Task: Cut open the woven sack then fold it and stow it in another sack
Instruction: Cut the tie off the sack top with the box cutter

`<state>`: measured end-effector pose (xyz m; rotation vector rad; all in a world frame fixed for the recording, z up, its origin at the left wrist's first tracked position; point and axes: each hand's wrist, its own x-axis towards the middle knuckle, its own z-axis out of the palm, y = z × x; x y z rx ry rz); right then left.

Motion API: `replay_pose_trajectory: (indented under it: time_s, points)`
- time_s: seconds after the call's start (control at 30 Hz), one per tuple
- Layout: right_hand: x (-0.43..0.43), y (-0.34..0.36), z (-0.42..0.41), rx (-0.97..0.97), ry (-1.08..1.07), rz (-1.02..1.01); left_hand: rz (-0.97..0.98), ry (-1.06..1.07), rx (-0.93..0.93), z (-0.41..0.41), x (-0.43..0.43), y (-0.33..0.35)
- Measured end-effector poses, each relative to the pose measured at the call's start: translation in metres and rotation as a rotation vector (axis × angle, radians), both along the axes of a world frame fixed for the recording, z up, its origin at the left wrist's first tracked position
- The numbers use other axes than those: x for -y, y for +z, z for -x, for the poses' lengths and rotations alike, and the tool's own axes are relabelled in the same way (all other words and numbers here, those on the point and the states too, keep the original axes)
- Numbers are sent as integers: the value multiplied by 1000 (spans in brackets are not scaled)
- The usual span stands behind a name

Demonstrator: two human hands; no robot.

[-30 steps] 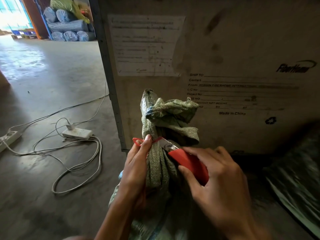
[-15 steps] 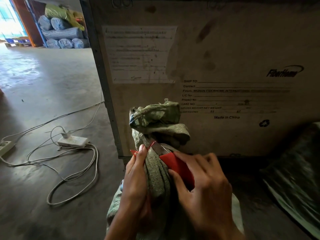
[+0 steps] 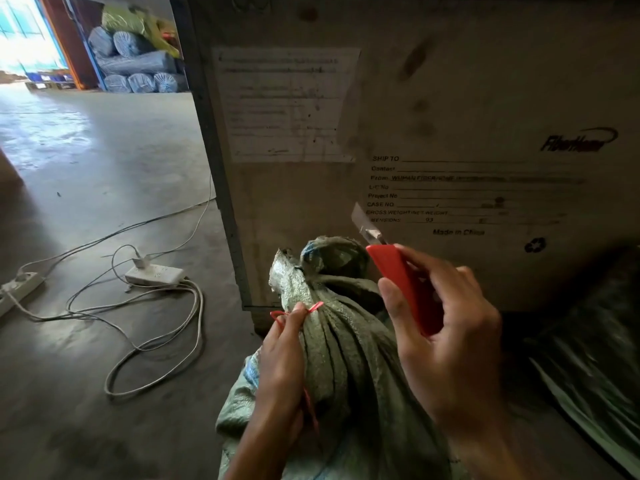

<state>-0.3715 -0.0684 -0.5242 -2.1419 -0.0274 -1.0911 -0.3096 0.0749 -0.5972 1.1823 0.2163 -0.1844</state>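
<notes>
A green woven sack [image 3: 349, 368] stands in front of me with its neck bunched and its top flopped over. A thin red string [image 3: 315, 307] lies around the neck, and a loose end hangs down by my wrist. My left hand [image 3: 280, 362] pinches that string at the left side of the neck. My right hand [image 3: 446, 337] holds a red utility knife [image 3: 401, 282] to the right of the sack's top. Its bare blade [image 3: 360, 221] points up and to the left, clear of the sack.
A large plywood crate [image 3: 433, 98] with a paper label and shipping print fills the view right behind the sack. White power strips [image 3: 154, 273] and looped cables lie on the concrete floor at left. A dark plastic-covered bundle [image 3: 599, 348] sits at right. Blue wrapped rolls are stacked far back.
The knife was pressed against the red string at the sack's neck; now my right hand has lifted it up and to the right, away from the sack. The string looks parted.
</notes>
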Motion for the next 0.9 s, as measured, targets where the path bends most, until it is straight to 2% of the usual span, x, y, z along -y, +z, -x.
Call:
replay_pose_trajectory:
  time_s: [0.17, 0.3, 0.4, 0.5, 0.63, 0.73, 0.8, 0.9]
  points:
    - [-2, 5, 5, -18, 101, 35, -522, 41, 415, 13, 11, 11]
    - [0, 6, 4, -71, 41, -3, -691, -1, 610, 18, 15, 14]
    - [13, 3, -2, -133, -58, -62, -702, -10, 740, 23, 18, 19]
    - [31, 0, -6, -260, -128, -194, -701, -16, 791, 26, 15, 21]
    - [46, -4, -15, -417, -2, -636, -682, -15, 887, 23, 10, 22]
    - [43, -8, -18, -444, 70, -786, -683, -48, 908, 21, 4, 25]
    - [40, -10, -19, -406, 92, -803, -642, -69, 879, 22, 0, 27]
    - [31, -6, -17, -367, 130, -743, -536, -72, 647, 21, -1, 30]
